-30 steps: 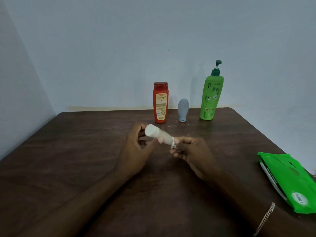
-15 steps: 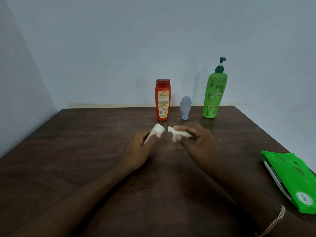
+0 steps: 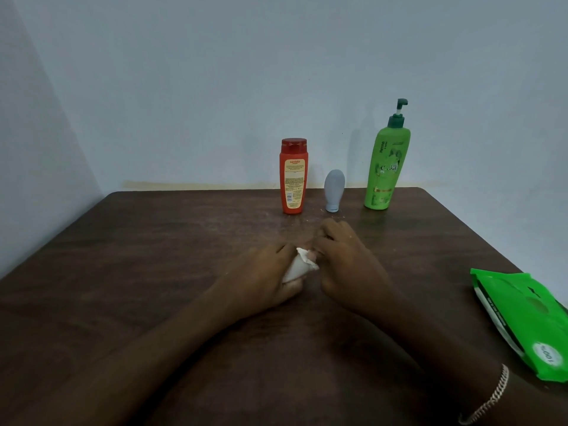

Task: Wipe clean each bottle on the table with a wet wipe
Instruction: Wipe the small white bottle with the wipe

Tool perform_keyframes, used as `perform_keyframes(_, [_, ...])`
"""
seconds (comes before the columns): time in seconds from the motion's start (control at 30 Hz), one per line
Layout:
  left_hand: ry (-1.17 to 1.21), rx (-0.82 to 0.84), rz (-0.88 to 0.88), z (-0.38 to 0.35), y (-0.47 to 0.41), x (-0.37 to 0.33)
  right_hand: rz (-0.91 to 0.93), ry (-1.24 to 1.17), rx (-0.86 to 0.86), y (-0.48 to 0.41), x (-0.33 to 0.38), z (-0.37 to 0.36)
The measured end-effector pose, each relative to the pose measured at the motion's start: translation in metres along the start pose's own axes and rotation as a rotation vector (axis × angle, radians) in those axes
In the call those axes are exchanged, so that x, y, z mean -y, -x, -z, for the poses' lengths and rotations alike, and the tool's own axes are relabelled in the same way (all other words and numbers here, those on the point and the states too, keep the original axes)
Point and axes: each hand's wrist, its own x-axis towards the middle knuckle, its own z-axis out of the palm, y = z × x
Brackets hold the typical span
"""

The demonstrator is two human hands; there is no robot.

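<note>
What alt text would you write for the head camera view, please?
The left hand grips a small white bottle while the right hand holds a wipe to its end, over a dark table. Behind stand an orange bottle, a grey bottle and a green pump bottle; a green wipe pack lies at right.

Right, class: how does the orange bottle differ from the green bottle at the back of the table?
The green bottle is taller than the orange bottle. The green bottle has a dark pump top; the orange bottle has a flat red cap. The orange bottle stands left of the grey bottle, the green bottle right. Both stand upright.
</note>
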Motion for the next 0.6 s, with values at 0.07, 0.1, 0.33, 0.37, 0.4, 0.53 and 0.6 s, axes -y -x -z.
perform_keyframes(0.07, [0.190,-0.012,0.096,-0.002,-0.003,0.000,0.015,0.025,-0.029,0.000,0.002,0.000])
perform_keyframes(0.1, [0.292,-0.027,0.134,-0.002,-0.004,0.000,0.027,0.055,-0.024,0.000,0.003,0.000])
perform_keyframes(0.33, [0.294,-0.012,0.146,-0.003,-0.003,-0.004,0.000,0.008,-0.003,0.000,0.001,0.000])
perform_keyframes(0.37, [0.192,0.000,0.092,-0.002,-0.002,-0.005,-0.020,-0.001,0.013,-0.001,0.000,0.000])
perform_keyframes(0.4, [0.080,0.018,0.031,-0.001,0.001,-0.005,-0.044,-0.026,0.029,0.000,-0.002,0.000])
perform_keyframes(0.53, [-0.175,-0.033,-0.250,0.001,0.004,-0.004,-0.185,-0.245,0.046,-0.003,-0.011,0.003])
perform_keyframes(0.6, [-0.165,-0.047,-0.309,0.002,0.004,-0.004,-0.362,-0.461,0.162,-0.005,-0.018,0.009])
